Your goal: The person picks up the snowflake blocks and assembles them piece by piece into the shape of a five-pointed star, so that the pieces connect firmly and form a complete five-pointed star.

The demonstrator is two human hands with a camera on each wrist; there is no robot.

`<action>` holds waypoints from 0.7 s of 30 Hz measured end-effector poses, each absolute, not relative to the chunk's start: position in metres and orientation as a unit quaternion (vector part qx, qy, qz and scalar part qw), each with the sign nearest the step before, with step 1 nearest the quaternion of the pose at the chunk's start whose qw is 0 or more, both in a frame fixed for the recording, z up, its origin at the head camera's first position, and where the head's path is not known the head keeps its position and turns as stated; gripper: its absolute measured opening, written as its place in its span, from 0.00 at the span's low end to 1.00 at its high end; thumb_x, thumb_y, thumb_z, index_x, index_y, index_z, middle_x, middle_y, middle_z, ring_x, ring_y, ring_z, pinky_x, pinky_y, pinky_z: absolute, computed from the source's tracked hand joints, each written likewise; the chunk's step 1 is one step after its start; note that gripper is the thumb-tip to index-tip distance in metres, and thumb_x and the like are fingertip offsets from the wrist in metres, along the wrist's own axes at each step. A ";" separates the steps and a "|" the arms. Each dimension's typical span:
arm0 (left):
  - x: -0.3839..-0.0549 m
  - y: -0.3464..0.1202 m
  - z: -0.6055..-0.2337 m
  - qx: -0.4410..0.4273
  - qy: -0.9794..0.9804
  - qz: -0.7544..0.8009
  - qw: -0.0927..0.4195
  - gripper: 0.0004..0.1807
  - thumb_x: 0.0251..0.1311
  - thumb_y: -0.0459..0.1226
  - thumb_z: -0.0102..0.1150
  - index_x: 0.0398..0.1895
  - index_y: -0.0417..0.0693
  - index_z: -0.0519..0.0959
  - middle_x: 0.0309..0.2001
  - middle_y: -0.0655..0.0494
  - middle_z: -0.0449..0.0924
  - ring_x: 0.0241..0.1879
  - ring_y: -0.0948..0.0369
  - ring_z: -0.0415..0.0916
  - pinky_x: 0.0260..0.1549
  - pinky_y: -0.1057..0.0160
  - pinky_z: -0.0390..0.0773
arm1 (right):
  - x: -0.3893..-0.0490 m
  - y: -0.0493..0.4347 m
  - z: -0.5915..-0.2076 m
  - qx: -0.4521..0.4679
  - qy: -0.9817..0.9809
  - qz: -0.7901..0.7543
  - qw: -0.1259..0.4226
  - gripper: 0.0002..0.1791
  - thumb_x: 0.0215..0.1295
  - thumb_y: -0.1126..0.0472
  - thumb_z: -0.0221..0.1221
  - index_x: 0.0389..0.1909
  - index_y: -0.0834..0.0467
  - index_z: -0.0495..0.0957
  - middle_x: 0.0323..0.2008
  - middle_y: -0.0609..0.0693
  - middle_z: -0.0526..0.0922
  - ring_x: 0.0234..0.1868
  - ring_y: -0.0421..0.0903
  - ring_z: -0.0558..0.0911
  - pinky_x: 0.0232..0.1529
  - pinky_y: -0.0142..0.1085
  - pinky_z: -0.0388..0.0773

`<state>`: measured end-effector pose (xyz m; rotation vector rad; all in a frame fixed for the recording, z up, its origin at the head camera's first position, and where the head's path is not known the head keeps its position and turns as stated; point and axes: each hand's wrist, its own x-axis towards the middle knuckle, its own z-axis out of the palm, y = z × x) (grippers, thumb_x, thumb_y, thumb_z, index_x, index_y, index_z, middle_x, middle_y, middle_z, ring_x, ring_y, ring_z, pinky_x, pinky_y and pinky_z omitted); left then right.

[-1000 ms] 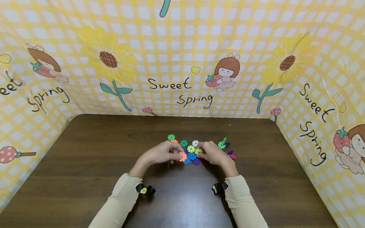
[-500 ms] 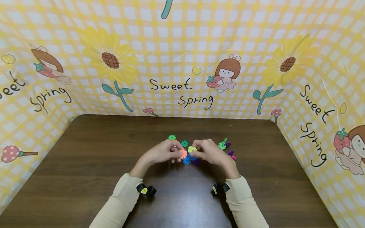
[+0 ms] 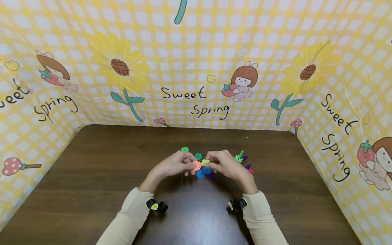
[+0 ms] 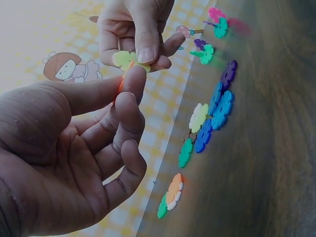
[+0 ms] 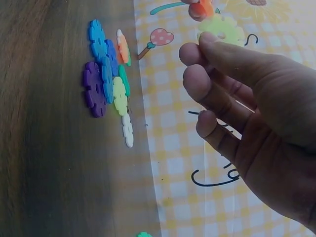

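Observation:
My left hand pinches an orange snowflake disc between thumb and fingertips. Facing it, my right hand pinches a yellow-green snowflake disc, now tilted. In the left wrist view that yellow-green disc meets the edge of the orange one, which shows only as a thin strip; whether their slots interlock I cannot tell. Under the hands lie loose blue discs, a purple disc, a white disc and another yellow-green disc.
Beyond the hands lie a dark green disc and a lighter green disc. Small joined pieces, green with purple and pink with purple, sit to the right. A checked cloth walls the wooden table.
My right hand has lifted the yellow-green disc from the pile and brought it left to the orange disc, then tilted it. The left hand keeps its grip nearly in place.

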<state>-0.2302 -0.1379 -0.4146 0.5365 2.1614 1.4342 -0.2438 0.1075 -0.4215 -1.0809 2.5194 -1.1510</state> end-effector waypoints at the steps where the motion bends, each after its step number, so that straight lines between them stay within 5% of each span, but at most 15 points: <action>1: -0.230 -0.138 -0.414 0.198 0.788 0.529 0.244 0.08 0.72 0.32 0.56 0.47 0.35 0.77 0.29 0.47 0.85 0.23 0.55 0.75 0.31 0.54 0.80 | -0.244 0.107 -0.421 -0.362 0.844 -0.387 0.082 0.03 0.69 0.63 0.62 0.35 0.59 0.81 0.25 0.55 0.83 0.24 0.49 0.80 0.26 0.33 0.77; 21: -0.228 -0.135 -0.411 0.203 0.765 0.561 0.242 0.06 0.72 0.29 0.54 0.45 0.33 0.78 0.27 0.48 0.84 0.25 0.57 0.76 0.31 0.58 0.79 | -0.241 0.100 -0.419 -0.401 0.821 -0.404 0.047 0.07 0.69 0.62 0.63 0.30 0.59 0.80 0.22 0.54 0.82 0.23 0.51 0.80 0.26 0.31 0.75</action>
